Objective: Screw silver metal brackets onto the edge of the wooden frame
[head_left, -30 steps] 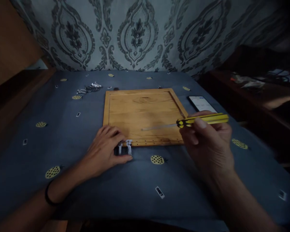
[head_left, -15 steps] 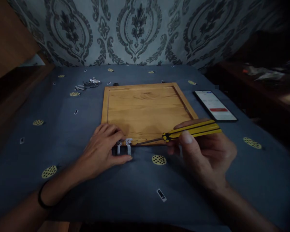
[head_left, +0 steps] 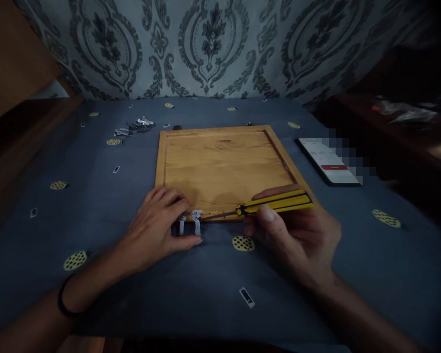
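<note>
A wooden board [head_left: 220, 166] lies flat on a blue patterned cloth [head_left: 95, 206]. At its near edge, two small metal brackets [head_left: 191, 223] hang off the board. My left hand [head_left: 156, 230] rests on the cloth with its fingers pressed around the brackets, thumb stretched beneath them. My right hand [head_left: 297, 240] grips a yellow-and-black screwdriver [head_left: 272, 203] by the handle. The screwdriver's shaft points left, with its tip right at the nearer bracket.
A phone [head_left: 329, 159] with a lit screen lies right of the board. A small heap of metal hardware [head_left: 134, 128] sits at the far left of the cloth. Patterned wallpaper rises behind. Dark wooden furniture [head_left: 407, 137] stands at the right.
My right hand has brought the screwdriver down and leftward, from above the board's middle until its tip reaches the brackets. My left hand has stayed on the brackets.
</note>
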`<state>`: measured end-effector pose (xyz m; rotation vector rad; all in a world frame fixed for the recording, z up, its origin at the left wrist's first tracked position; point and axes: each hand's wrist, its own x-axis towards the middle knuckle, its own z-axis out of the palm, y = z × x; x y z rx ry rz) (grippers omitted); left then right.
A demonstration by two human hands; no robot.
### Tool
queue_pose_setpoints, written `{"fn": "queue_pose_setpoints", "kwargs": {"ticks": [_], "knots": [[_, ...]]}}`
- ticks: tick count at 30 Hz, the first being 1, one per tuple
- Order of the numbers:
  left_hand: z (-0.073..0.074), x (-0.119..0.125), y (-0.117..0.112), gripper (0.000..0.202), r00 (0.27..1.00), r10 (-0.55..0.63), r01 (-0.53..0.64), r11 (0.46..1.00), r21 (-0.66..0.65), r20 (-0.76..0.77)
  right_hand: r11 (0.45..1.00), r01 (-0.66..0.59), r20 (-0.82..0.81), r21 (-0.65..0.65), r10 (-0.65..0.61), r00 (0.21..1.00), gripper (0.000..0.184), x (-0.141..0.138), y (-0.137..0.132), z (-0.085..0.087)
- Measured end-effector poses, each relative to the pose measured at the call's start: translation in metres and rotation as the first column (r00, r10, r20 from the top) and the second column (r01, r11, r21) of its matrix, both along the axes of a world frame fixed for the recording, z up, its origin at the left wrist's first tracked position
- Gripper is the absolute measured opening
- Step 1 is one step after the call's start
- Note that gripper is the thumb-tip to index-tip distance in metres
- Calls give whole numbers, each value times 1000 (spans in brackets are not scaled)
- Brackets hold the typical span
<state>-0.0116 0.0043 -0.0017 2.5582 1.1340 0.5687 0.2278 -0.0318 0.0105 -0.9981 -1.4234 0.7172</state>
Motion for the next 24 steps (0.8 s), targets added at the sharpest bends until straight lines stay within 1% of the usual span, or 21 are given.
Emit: {"fn": "queue_pose_setpoints", "kwargs": {"ticks": [7, 11, 19, 21, 24], "knots": [[0, -1, 0, 38, 1000, 4, -4, 1000, 10, -6, 1000, -11, 47, 7, 11, 999, 11, 0, 1, 1], [0, 0, 0, 38, 1000, 5, -5, 1000, 13, -9, 1000, -29, 30, -10, 29, 999, 8, 0, 1, 0], [1, 1, 0, 37, 1000, 10, -9, 1000, 14, -19, 1000, -5, 62, -28, 7, 998, 11, 0, -2, -1], [1, 1, 0, 35, 1000, 12, -12, 1000, 4, -27, 1000, 13, 132, 4, -14, 991, 8, 1, -3, -1], [0, 0, 0, 36, 1000, 14, -14, 1000, -3, -25, 991, 1, 265, 132, -37, 964, 6, 4, -4, -2]]}}
